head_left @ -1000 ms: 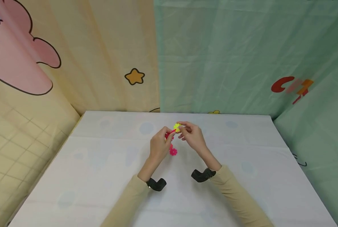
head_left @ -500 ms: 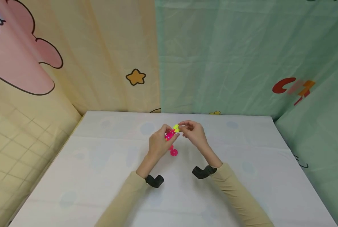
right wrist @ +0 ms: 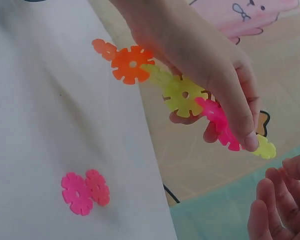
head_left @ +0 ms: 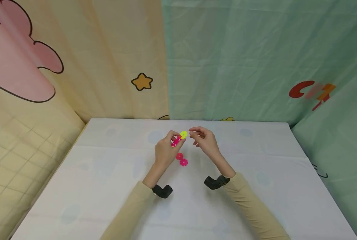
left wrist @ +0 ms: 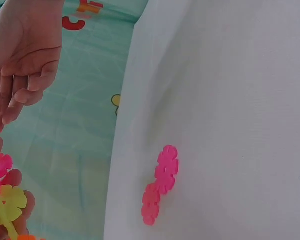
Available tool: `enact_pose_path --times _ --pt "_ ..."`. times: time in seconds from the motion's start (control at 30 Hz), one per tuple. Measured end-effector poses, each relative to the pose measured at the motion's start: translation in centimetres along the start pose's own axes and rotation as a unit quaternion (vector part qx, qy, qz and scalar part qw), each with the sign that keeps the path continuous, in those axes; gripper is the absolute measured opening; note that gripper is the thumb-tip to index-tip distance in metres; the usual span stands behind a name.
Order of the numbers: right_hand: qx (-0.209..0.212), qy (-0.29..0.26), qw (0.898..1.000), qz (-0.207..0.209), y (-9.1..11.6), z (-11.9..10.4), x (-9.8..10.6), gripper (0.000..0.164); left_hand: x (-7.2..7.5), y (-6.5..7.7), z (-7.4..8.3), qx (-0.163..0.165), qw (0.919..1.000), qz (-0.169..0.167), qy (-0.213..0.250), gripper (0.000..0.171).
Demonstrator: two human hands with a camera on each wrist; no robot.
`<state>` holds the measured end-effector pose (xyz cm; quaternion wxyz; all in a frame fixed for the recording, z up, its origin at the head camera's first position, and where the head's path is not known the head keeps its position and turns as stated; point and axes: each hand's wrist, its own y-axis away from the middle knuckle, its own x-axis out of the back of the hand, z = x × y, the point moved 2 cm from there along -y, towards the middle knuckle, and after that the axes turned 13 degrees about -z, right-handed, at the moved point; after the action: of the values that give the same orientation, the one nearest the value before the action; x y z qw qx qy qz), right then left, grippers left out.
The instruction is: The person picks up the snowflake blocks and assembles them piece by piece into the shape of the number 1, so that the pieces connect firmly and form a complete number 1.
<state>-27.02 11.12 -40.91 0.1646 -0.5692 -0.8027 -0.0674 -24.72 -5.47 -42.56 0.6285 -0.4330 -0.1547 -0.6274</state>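
Observation:
My left hand holds a chain of interlocking plastic flower discs above the table, thumb and fingers pinching it near its far end. In the right wrist view the chain runs from an orange disc through a large yellow disc and a pink disc to a small-looking yellow disc past the thumb. Just beside that end is my right hand, its fingers loosely bent with nothing between them. Two pink discs lie together on the table below my hands.
A white cloth with pale spots covers the table. Behind it hang a yellow curtain and a green curtain, close to the back edge. Each wrist wears a black camera mount.
My right hand has let go of the yellow disc, which stays on the chain's end. My left hand has shifted slightly left with the chain, tilting it so more pink shows.

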Motion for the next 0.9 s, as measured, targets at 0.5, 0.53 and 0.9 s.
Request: enact_pose_path --times 0.5,0.53,0.9 --pt "-0.032 0.05 0.998 -0.011 0.9 3.5 -0.2 0.025 0.6 0.3 -1.1 0.02 0.9998 -0.002 0.003 0.028" --pt "-0.033 0.055 0.998 -0.012 0.9 3.7 -0.3 0.025 0.6 0.2 -1.1 0.021 0.9998 -0.003 0.004 0.028" --pt "-0.088 0.079 0.992 -0.051 1.2 4.8 -1.5 0.026 1.0 0.3 -1.5 0.016 0.9996 -0.016 0.018 0.025"
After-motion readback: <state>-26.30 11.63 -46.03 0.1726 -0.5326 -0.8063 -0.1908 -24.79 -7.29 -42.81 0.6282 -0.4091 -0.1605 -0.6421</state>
